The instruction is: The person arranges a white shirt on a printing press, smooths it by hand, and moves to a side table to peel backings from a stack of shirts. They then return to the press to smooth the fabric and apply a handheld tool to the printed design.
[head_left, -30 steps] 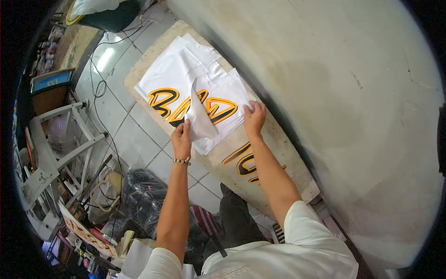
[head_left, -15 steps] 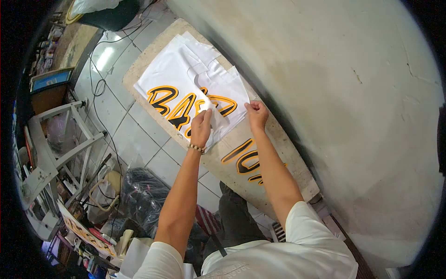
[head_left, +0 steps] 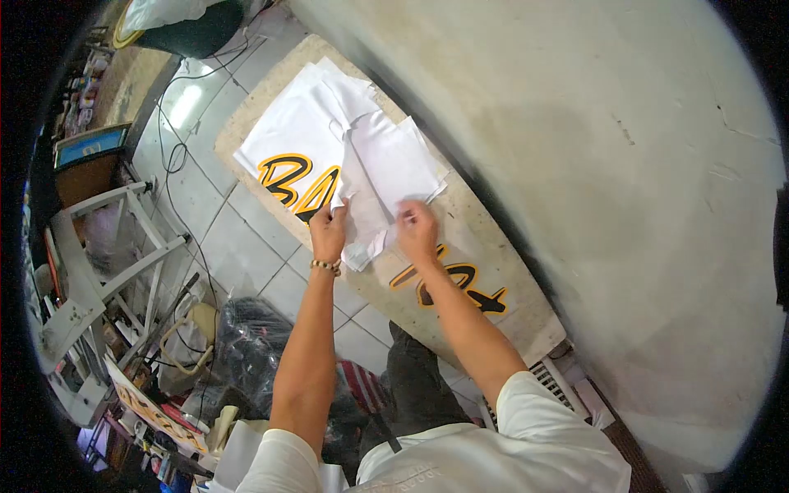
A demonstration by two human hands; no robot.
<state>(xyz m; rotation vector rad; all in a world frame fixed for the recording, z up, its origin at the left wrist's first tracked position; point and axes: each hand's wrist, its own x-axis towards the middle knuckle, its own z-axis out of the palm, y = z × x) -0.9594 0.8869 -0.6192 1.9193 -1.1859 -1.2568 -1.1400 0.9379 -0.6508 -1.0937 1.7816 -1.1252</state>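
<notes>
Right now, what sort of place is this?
Probably a print or sign workshop: white sheets with orange-and-black lettering stacked on a worn bench, a metal frame and clutter on the tiled floor.

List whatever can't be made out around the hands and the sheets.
Head view only:
- Orange-and-black lettering on the stack: partly covered by the upper white sheets, so the word is unreadable.
- Lower lettering: partly under the right arm.
- Right hand: motion-blurred, grip unclear.
- Floor clutter: too small, lens-distorted.
</notes>
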